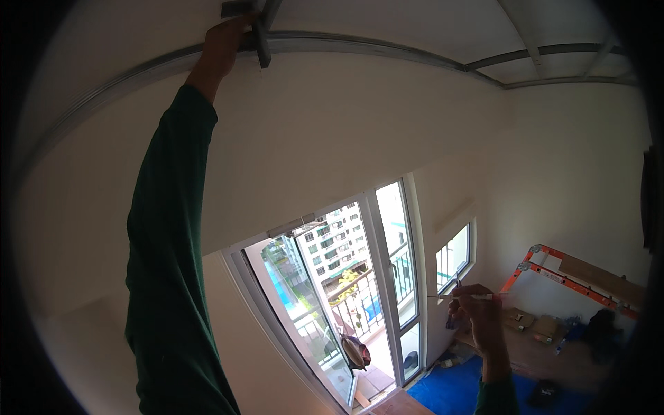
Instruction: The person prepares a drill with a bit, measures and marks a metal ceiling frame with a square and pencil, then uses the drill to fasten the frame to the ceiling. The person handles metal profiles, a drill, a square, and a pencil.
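My left hand reaches high up to the ceiling frame, its fingers closed round a short dark metal piece. That piece crosses the long grey metal rail running along the top of the wall; whether it is fixed there, I cannot tell. Lower right, my right hand is raised in front of the window, closed on a slim pale pen-like tool whose thin end points left. Something dark and bluish hangs by its fingers, too unclear to name. Both arms wear dark green sleeves.
Below stand a glazed balcony door, ajar, and a small window. A bag hangs at the door. An orange ladder stands right, near brown packages on a wooden surface. Blue sheeting covers some floor. Ceiling rails cross overhead.
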`<state>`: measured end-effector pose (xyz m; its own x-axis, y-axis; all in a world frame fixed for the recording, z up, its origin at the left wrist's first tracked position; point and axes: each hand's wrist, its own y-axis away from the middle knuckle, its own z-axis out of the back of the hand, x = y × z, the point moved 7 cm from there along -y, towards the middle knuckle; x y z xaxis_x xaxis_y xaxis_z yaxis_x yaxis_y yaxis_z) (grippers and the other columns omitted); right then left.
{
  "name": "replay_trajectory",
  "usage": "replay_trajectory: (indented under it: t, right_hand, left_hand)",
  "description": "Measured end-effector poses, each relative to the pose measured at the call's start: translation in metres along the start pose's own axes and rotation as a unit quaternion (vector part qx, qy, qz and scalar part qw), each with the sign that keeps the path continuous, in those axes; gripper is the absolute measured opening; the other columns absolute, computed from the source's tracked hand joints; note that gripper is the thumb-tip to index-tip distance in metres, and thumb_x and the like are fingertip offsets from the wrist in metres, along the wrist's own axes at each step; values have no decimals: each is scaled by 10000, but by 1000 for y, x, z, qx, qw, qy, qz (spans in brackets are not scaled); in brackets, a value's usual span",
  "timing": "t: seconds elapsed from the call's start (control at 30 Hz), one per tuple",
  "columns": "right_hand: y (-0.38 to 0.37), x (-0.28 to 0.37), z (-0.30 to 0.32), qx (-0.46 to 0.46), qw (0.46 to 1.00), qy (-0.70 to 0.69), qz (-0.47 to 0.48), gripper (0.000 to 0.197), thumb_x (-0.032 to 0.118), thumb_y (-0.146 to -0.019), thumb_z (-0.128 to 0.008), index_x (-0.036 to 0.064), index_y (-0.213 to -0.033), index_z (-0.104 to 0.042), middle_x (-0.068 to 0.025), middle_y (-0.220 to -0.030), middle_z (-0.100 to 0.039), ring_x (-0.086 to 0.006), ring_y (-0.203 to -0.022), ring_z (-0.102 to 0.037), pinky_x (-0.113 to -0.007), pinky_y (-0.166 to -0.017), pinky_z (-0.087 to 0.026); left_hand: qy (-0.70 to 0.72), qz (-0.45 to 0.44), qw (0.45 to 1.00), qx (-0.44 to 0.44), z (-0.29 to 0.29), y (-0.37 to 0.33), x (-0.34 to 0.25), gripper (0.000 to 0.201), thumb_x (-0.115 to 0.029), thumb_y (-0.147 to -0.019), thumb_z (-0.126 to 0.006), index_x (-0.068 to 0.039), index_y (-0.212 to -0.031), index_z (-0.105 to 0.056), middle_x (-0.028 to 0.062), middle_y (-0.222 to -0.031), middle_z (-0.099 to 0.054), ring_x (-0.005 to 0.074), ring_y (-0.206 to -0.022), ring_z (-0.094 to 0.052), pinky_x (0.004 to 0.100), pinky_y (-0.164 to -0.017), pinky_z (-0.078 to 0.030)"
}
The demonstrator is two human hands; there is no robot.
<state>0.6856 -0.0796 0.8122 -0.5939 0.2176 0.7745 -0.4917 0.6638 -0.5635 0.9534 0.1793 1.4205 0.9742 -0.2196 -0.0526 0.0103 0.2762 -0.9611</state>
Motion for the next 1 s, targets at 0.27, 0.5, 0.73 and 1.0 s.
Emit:
replay_trajectory:
  t: [0.27,0.5,0.73,1.0]
  right_hand:
    - [-122,68,-20,111,972,-107,179,381,357,-1101,-607,19,-955,-703,-49,-855,-635,-141,-757,-628,-342,-740,-530]
    - [-191,102,-54,187,941,-82,270,451,466,-1110,-550,67,-920,-641,-34,-857,-632,-144,-817,-614,-339,-783,-480]
    - [-233,116,-99,205,932,-134,268,386,361,-1135,-505,40,-986,-659,-28,-766,-572,-125,-705,-565,-335,-760,-522]
    - [-328,183,-215,142,932,-84,322,342,342,-1004,-684,18,-1062,-776,-21,-697,-580,-115,-612,-513,-325,-588,-438]
  left_hand:
    - [22,74,996,-35,-10,19,-18,417,-210,-1077,-623,12,-1429,-632,125,-1380,-664,238,-1133,-706,372,-1062,-575]
    - [-66,120,987,-80,-7,11,-29,339,-135,-1086,-584,19,-1377,-664,118,-1329,-696,199,-1137,-704,310,-1000,-606]
    - [-182,53,982,-13,-6,1,-40,289,-132,-1069,-610,27,-1285,-719,130,-1195,-755,205,-1037,-741,336,-926,-618]
    - [-552,-109,810,166,-32,26,-86,208,-83,-1047,-632,-27,-1197,-765,132,-1108,-776,229,-1005,-750,349,-949,-626]
